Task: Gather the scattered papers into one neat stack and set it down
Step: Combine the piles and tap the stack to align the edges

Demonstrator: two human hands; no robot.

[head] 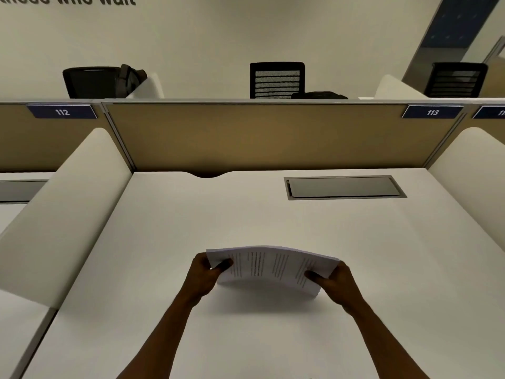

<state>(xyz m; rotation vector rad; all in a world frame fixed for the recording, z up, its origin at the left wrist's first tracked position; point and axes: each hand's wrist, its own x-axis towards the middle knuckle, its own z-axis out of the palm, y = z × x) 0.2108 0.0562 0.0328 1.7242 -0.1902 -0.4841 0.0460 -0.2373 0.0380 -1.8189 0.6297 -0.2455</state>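
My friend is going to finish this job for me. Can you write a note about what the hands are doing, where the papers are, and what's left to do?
Left hand: gripping the left edge of the papers.
Right hand: gripping the right edge.
Papers: one gathered stack, bowed upward in the middle, held just above the desk. Its shadow shows underneath.
Done: no loose sheets are visible on the desk; all are in the stack.
Left: square the edges if needed, lay the stack flat on the desk, and let go.
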